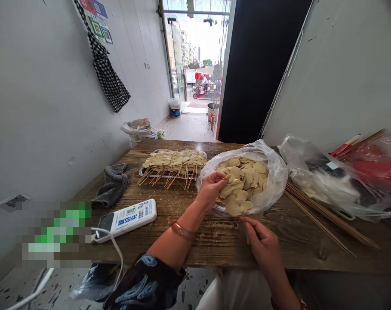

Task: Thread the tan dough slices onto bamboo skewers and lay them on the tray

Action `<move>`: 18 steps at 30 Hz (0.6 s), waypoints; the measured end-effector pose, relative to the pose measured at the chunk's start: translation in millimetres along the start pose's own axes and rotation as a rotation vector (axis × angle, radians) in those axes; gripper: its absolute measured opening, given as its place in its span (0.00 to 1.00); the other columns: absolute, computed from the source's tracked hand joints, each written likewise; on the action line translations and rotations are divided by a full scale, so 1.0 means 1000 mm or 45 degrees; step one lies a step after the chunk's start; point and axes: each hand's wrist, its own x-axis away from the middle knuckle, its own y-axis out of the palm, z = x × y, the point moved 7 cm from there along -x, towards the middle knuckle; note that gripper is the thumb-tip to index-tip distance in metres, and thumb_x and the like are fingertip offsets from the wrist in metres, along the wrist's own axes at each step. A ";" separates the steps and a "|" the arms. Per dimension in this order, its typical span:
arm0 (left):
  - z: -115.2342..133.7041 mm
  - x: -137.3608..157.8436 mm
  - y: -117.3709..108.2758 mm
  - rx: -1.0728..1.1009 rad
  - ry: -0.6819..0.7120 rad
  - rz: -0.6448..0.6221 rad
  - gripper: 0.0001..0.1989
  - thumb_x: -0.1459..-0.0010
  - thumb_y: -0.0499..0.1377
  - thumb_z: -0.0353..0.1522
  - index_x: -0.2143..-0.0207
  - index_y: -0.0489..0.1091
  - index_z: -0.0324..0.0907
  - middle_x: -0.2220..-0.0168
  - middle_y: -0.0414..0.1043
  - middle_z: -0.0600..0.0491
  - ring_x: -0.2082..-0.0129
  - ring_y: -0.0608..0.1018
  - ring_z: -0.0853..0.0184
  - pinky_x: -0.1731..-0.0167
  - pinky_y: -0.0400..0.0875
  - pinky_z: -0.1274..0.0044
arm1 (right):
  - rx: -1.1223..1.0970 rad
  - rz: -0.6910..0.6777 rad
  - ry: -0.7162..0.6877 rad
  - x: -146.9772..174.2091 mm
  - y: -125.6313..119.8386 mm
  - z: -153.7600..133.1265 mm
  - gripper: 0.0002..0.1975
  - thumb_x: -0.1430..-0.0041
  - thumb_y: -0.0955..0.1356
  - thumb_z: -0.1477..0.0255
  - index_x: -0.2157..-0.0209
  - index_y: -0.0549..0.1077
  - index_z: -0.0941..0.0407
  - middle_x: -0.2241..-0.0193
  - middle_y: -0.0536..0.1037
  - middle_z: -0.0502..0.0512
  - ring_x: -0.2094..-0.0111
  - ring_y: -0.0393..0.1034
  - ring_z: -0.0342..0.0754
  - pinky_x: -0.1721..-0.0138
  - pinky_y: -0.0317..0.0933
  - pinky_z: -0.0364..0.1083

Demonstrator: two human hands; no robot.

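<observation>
A clear plastic bag (277,172) lies open on the wooden table, full of thin, round, pale-beige slices (247,176). My left hand (210,190) is at the bag's left side, thumb and fingers pinched on the edge of a slice. Close to the table's front edge, my right hand (262,239) grips a thin wooden skewer (243,218) near the bag. Several slices (237,206) sit on that skewer, overlapping the bag's front rim. Most of the skewer is hidden by my right hand and the slices.
Left of the bag, a metal tray (141,172) bears a pile of loaded skewers (174,161). Bare skewers (324,215) lie at right beside plastic bags (327,181). A grey cloth (111,185) and a white power bank (130,219) with a cable lie at left.
</observation>
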 end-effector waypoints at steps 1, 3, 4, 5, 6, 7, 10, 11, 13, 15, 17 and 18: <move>-0.001 0.000 0.001 0.006 -0.017 -0.009 0.20 0.67 0.73 0.35 0.73 0.69 0.36 0.80 0.70 0.58 0.82 0.67 0.78 0.81 0.58 0.85 | -0.014 0.006 0.010 0.000 0.000 0.000 0.21 0.40 0.64 0.59 0.56 0.78 0.60 0.84 0.65 0.46 0.81 0.60 0.42 0.77 0.56 0.41; -0.003 0.001 0.002 0.027 -0.053 -0.025 0.20 0.66 0.73 0.35 0.72 0.69 0.37 0.80 0.70 0.58 0.83 0.67 0.78 0.83 0.57 0.85 | -0.056 0.008 0.036 0.000 -0.001 0.002 0.21 0.40 0.65 0.59 0.56 0.77 0.61 0.84 0.64 0.46 0.81 0.60 0.42 0.78 0.55 0.41; -0.003 0.002 0.002 0.044 -0.074 -0.032 0.19 0.65 0.73 0.35 0.72 0.69 0.37 0.79 0.70 0.58 0.83 0.67 0.78 0.83 0.58 0.85 | -0.084 0.005 0.054 0.000 -0.001 0.004 0.21 0.40 0.65 0.58 0.56 0.77 0.61 0.84 0.64 0.46 0.81 0.59 0.41 0.79 0.53 0.41; -0.004 0.002 0.002 0.067 -0.098 -0.038 0.19 0.64 0.72 0.35 0.70 0.70 0.37 0.79 0.70 0.58 0.83 0.68 0.77 0.83 0.60 0.85 | -0.118 0.001 0.072 0.000 -0.001 0.006 0.22 0.40 0.65 0.58 0.56 0.77 0.61 0.84 0.64 0.45 0.82 0.58 0.41 0.80 0.52 0.40; -0.004 0.002 0.002 0.094 -0.127 -0.044 0.19 0.62 0.72 0.35 0.69 0.70 0.37 0.77 0.71 0.57 0.82 0.70 0.76 0.82 0.62 0.84 | -0.156 -0.003 0.094 0.000 -0.001 0.008 0.22 0.40 0.65 0.58 0.55 0.76 0.61 0.85 0.63 0.45 0.82 0.56 0.40 0.81 0.50 0.40; -0.005 0.003 0.003 0.124 -0.158 -0.054 0.18 0.60 0.71 0.36 0.67 0.71 0.38 0.76 0.73 0.56 0.80 0.72 0.75 0.80 0.66 0.83 | -0.196 -0.006 0.116 0.000 -0.001 0.011 0.22 0.40 0.66 0.57 0.55 0.76 0.61 0.85 0.63 0.44 0.83 0.55 0.40 0.82 0.48 0.40; -0.009 0.004 0.007 0.197 -0.255 -0.124 0.17 0.52 0.67 0.39 0.64 0.72 0.37 0.71 0.76 0.51 0.75 0.77 0.70 0.73 0.72 0.79 | -0.301 0.004 0.158 0.001 -0.001 0.019 0.23 0.41 0.66 0.57 0.54 0.75 0.61 0.85 0.62 0.43 0.84 0.52 0.38 0.84 0.46 0.39; -0.011 0.005 0.009 0.207 -0.281 -0.161 0.17 0.49 0.65 0.41 0.63 0.72 0.37 0.70 0.77 0.49 0.74 0.78 0.69 0.72 0.72 0.79 | -0.324 0.013 0.160 0.001 -0.001 0.020 0.23 0.41 0.67 0.57 0.54 0.75 0.61 0.85 0.62 0.43 0.84 0.52 0.38 0.84 0.46 0.39; -0.016 0.007 0.014 0.204 -0.332 -0.243 0.19 0.46 0.61 0.44 0.61 0.73 0.36 0.68 0.78 0.46 0.71 0.79 0.67 0.71 0.72 0.79 | -0.355 0.031 0.155 0.000 -0.001 0.021 0.22 0.42 0.67 0.57 0.55 0.75 0.61 0.86 0.62 0.43 0.84 0.52 0.38 0.84 0.46 0.38; -0.021 0.009 0.018 0.183 -0.374 -0.310 0.22 0.45 0.60 0.46 0.59 0.73 0.36 0.65 0.79 0.44 0.68 0.79 0.65 0.71 0.72 0.79 | -0.373 0.054 0.155 -0.001 -0.002 0.019 0.23 0.43 0.68 0.57 0.56 0.76 0.61 0.86 0.62 0.43 0.85 0.52 0.37 0.85 0.46 0.38; -0.026 0.010 0.020 0.171 -0.388 -0.343 0.23 0.46 0.60 0.47 0.58 0.73 0.37 0.63 0.79 0.43 0.67 0.80 0.64 0.69 0.72 0.78 | -0.389 0.085 0.170 -0.002 -0.002 0.016 0.24 0.44 0.68 0.56 0.56 0.76 0.62 0.87 0.61 0.43 0.86 0.51 0.37 0.86 0.46 0.38; -0.027 0.010 0.021 0.172 -0.385 -0.347 0.24 0.48 0.61 0.48 0.58 0.74 0.37 0.63 0.79 0.43 0.66 0.80 0.64 0.68 0.73 0.78 | -0.398 0.096 0.178 -0.003 -0.002 0.013 0.24 0.45 0.68 0.56 0.57 0.76 0.62 0.87 0.61 0.42 0.86 0.51 0.37 0.86 0.45 0.38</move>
